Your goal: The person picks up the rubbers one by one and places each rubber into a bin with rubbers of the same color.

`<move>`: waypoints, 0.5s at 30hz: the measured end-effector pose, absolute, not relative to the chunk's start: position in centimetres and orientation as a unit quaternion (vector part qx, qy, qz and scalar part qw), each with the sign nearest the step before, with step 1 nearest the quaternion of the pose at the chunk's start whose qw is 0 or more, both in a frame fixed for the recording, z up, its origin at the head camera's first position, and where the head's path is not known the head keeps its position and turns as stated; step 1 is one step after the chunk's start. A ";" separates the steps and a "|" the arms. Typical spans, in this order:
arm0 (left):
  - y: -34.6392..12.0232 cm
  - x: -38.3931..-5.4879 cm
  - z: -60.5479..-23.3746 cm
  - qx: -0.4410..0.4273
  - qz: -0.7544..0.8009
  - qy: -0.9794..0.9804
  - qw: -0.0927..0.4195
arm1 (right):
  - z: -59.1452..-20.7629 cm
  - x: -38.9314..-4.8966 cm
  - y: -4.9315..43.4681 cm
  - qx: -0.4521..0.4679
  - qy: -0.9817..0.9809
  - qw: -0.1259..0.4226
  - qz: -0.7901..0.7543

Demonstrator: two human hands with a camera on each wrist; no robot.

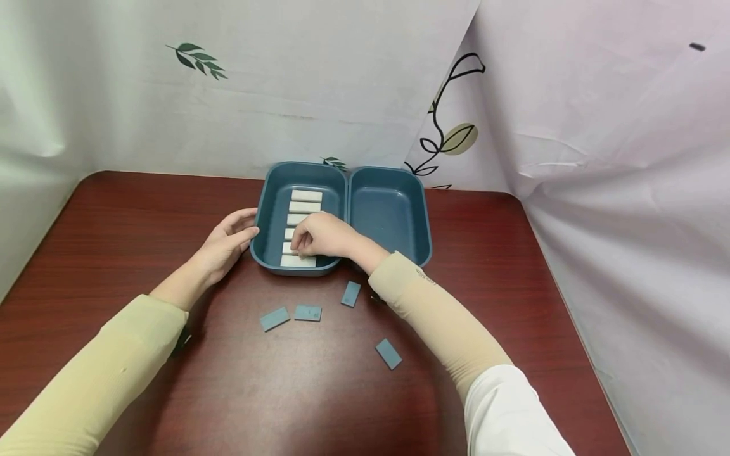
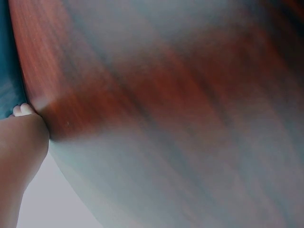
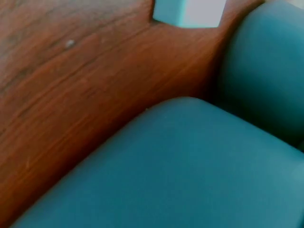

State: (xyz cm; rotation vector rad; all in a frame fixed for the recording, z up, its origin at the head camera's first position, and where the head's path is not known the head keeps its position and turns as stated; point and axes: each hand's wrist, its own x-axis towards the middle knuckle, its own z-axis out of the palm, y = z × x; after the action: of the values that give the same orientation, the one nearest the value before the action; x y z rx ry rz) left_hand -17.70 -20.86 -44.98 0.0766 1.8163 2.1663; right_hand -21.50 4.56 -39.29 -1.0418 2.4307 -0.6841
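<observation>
An open blue two-part box (image 1: 296, 271) stands at the back of the table. A row of several white rectangular tiles (image 1: 306, 196) lies in its left half. My right hand (image 1: 325, 234) reaches into that half, its fingers curled down at a white tile near the front of the row; the fingertips are partly hidden. My left hand (image 1: 225, 247) touches the outside of the box's left wall, fingers fairly straight and thumb by the rim. In the left wrist view, fingertips (image 2: 23, 109) meet the blue wall.
Several blue-grey tiles lie on the table in front of the box: two tiles side by side (image 1: 308, 313), one tile near the box (image 1: 350, 294), one tile closer to me (image 1: 388, 353). The box's right half (image 1: 388, 215) lies under my right forearm. A fabric backdrop (image 1: 274, 88) hangs behind.
</observation>
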 end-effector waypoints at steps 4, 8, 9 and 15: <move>-20.8 -17.7 -45.0 0.027 0.755 0.636 0.157 | -39.1 -21.8 4.9 -0.372 0.862 0.202 -0.278; -20.8 -17.7 -44.9 0.025 0.752 0.638 0.160 | -38.6 -21.9 5.5 -0.372 0.858 0.194 -0.295; -20.8 -17.7 -44.9 0.025 0.751 0.639 0.161 | -38.4 -21.9 5.6 -0.371 0.858 0.192 -0.298; -20.9 -17.6 -44.8 0.024 0.745 0.646 0.165 | -37.2 -21.9 7.1 -0.366 0.861 0.175 -0.308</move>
State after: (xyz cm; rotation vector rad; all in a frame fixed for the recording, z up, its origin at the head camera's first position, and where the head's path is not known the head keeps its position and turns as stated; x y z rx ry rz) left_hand -17.64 -20.87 -44.80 0.0675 1.8407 2.1214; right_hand -21.88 7.12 -37.19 -1.0355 2.4383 -0.8727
